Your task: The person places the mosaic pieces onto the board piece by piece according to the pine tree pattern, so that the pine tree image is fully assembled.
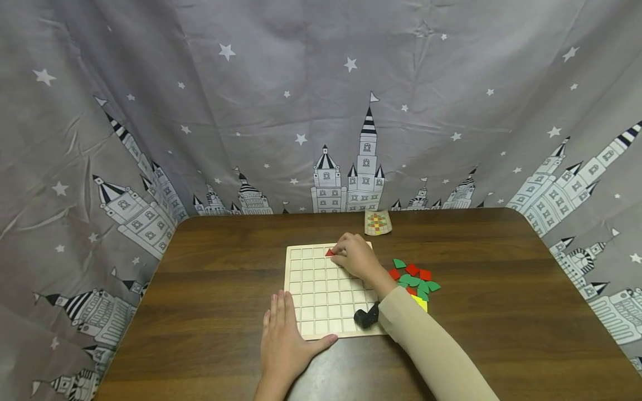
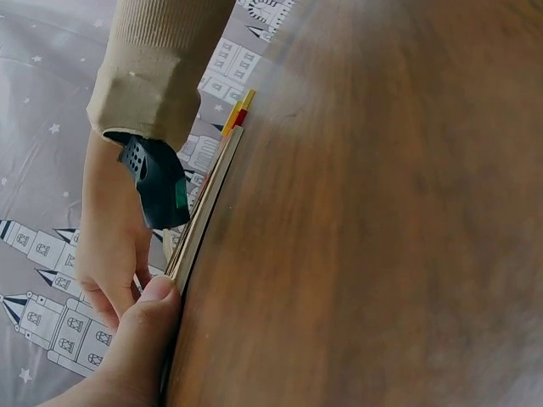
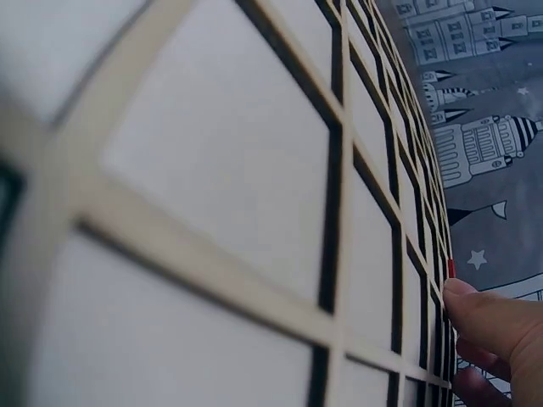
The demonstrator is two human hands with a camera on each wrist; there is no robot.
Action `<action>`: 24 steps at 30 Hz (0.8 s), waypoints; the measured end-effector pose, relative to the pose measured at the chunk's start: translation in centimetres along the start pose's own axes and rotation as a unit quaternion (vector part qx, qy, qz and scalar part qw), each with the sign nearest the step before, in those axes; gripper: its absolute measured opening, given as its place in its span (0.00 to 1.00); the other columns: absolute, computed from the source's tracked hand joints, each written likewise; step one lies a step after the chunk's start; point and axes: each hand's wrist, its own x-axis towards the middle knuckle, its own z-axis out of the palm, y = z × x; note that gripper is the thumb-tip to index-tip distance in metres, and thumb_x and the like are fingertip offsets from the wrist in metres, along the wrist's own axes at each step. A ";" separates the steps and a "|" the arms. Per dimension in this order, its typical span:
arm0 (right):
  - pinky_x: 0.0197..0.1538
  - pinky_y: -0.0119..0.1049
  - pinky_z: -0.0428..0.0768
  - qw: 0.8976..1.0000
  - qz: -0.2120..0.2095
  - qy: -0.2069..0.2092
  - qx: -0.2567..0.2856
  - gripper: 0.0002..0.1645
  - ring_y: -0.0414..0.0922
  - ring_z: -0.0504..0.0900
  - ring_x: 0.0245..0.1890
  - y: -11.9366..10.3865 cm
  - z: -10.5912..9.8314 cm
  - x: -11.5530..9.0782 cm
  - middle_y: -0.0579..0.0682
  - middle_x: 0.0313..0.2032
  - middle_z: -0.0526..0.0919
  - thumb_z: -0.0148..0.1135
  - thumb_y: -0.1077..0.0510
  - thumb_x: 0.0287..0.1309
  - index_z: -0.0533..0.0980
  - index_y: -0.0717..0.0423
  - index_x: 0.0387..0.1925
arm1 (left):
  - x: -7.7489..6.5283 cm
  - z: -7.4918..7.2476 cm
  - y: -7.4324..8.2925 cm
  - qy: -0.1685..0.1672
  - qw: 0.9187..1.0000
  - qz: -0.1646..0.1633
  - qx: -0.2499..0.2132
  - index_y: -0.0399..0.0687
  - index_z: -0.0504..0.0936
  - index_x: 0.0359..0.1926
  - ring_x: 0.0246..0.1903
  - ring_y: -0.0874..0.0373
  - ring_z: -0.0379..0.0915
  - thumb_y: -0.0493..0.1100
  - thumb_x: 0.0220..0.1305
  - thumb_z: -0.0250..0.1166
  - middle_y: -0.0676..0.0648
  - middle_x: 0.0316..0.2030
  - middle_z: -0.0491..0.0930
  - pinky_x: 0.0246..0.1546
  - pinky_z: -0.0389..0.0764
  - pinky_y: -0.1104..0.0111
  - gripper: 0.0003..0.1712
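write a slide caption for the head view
Right hand sets a red piece on the grid board; left hand steadies its near edge.

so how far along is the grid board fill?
Barely begun. The grid board shows empty cells. The right hand is pressing a red piece into the top row, while the left hand steadies the board's near edge. The loose pile remains.
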 end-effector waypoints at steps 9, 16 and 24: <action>0.49 0.44 0.80 1.000 -0.002 0.018 -0.009 0.14 0.47 0.78 0.48 1.2 -2.6 -2.1 0.46 0.45 0.83 0.69 0.53 0.60 0.85 0.50 0.48 | 0.0 0.1 0.0 -0.005 1.000 -0.001 -0.003 0.34 0.51 0.76 0.78 0.42 0.42 0.92 0.30 0.58 0.34 0.77 0.49 0.76 0.51 0.49 0.85; 0.51 0.50 0.79 0.998 0.028 0.033 -0.036 0.20 0.53 0.76 0.51 4.2 -6.3 -5.2 0.52 0.51 0.82 0.68 0.53 0.60 0.82 0.53 0.54 | 0.0 0.2 0.0 0.018 1.000 0.009 -0.004 0.33 0.54 0.75 0.77 0.40 0.46 0.91 0.30 0.60 0.34 0.76 0.52 0.74 0.53 0.47 0.84; 0.58 0.59 0.75 0.995 0.082 0.023 -0.057 0.22 0.59 0.74 0.56 8.0 -9.1 -7.7 0.57 0.52 0.82 0.66 0.52 0.63 0.81 0.56 0.56 | 0.0 0.1 0.0 0.015 1.000 0.009 -0.006 0.33 0.53 0.75 0.77 0.40 0.45 0.90 0.30 0.60 0.34 0.76 0.51 0.74 0.53 0.48 0.84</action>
